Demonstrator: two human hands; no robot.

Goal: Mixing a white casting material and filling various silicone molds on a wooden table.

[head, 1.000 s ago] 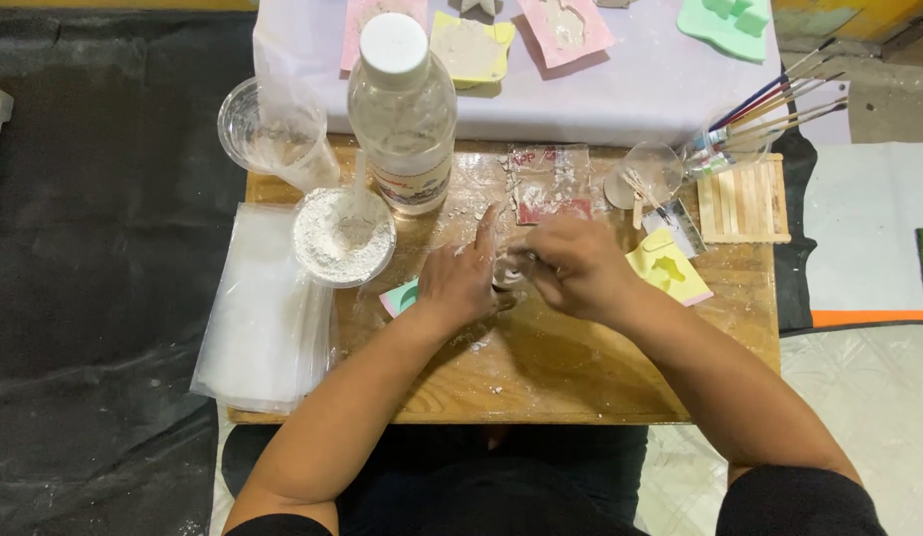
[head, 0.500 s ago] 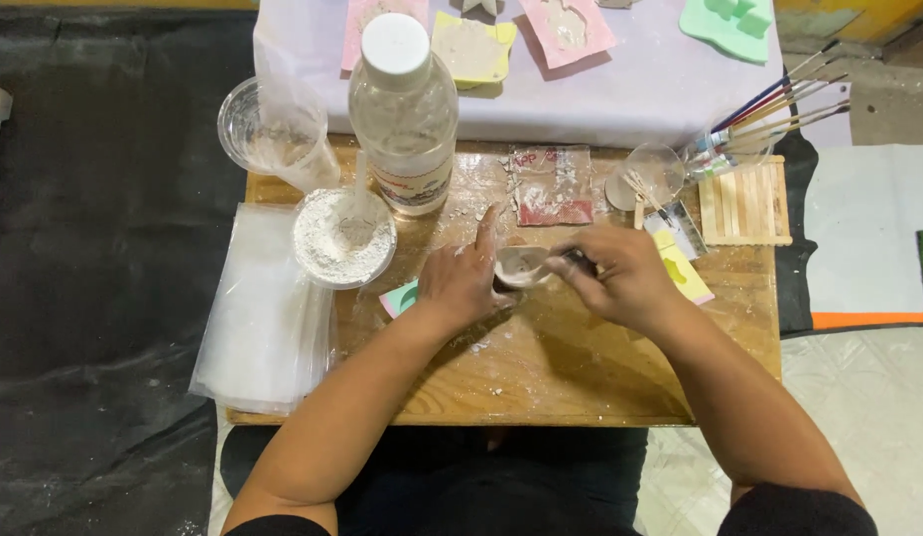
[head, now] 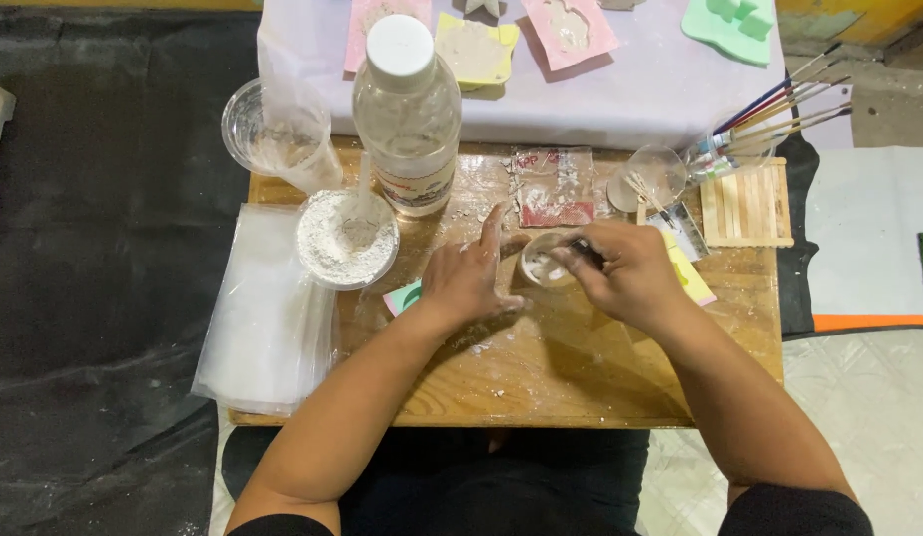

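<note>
small round cup (head: 543, 266), upright on wooden board (head: 541, 367), white paste inside, dark stirrer (head: 585, 250) dipped in

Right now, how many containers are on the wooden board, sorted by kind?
Plastic bottle with white cap: 1
Clear empty plastic cup: 1
Cup of white powder: 1
Small mixing cup between the left hand and right hand: 1
Clear cup lying on its side: 1
Total: 5
</note>
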